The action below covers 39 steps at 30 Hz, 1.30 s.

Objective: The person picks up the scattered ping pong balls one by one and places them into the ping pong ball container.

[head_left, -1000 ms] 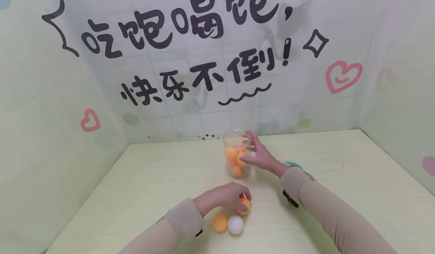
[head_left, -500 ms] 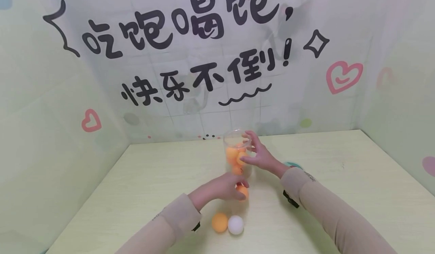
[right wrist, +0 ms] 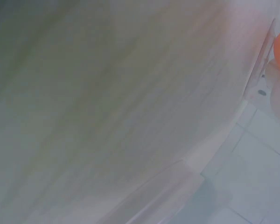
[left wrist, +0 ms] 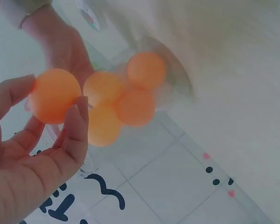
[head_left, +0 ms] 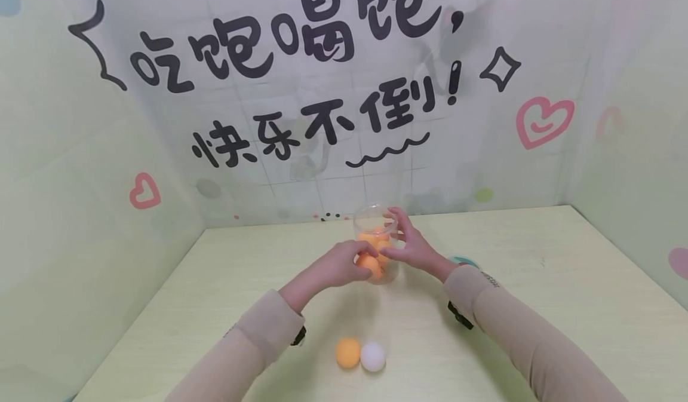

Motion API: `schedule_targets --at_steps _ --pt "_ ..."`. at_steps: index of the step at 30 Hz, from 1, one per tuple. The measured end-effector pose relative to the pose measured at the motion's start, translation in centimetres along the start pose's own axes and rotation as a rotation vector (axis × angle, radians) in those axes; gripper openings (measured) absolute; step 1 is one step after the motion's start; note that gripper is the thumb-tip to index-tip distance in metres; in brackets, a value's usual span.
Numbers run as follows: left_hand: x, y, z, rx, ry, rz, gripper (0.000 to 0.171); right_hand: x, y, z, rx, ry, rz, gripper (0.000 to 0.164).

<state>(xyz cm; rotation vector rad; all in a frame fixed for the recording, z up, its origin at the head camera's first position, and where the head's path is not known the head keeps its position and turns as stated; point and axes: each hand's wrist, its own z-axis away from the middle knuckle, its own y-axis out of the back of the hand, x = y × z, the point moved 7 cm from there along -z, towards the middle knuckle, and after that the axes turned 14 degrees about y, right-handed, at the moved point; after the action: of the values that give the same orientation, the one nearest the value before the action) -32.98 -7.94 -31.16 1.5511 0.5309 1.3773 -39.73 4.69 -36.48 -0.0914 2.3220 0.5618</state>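
My left hand pinches an orange ping-pong ball between thumb and fingertips, just in front of a clear plastic jar. The jar stands upright, its top uncovered, with several orange balls inside. My right hand grips the jar around its right side; in the right wrist view only a sliver of that hand shows at the edge. Nearer to me, a lighter orange ball and a white ball lie side by side on the table.
A teal-rimmed round lid-like thing lies beyond my right wrist, partly hidden by the sleeve. A printed curtain with black characters stands behind the pale wooden table, and more sheeting encloses both sides.
My left hand has lifted the orange ball off the table beside the other two and carried it forward and up to the jar. The right hand has stayed on the jar.
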Motion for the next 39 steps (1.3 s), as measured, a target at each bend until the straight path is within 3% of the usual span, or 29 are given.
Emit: schedule_targets --at_steps 10,20,26,39 --pt "0.5 3.6 -0.8 0.118 0.039 0.077 0.031 0.3 -0.1 0.1 -0.008 -0.043 -0.008 0.082" --pt "1.1 5.7 -1.5 0.191 0.075 0.160 0.033 -0.4 -0.1 0.0 -0.012 -0.014 -0.016 0.079" --pt "1.7 6.6 -2.2 0.207 0.098 0.205 0.035 -2.8 0.0 0.0 -0.022 -0.023 -0.016 0.075" --pt "2.0 6.8 -3.9 0.242 0.108 0.201 0.036 -2.9 0.1 0.0 -0.009 -0.030 -0.028 0.076"
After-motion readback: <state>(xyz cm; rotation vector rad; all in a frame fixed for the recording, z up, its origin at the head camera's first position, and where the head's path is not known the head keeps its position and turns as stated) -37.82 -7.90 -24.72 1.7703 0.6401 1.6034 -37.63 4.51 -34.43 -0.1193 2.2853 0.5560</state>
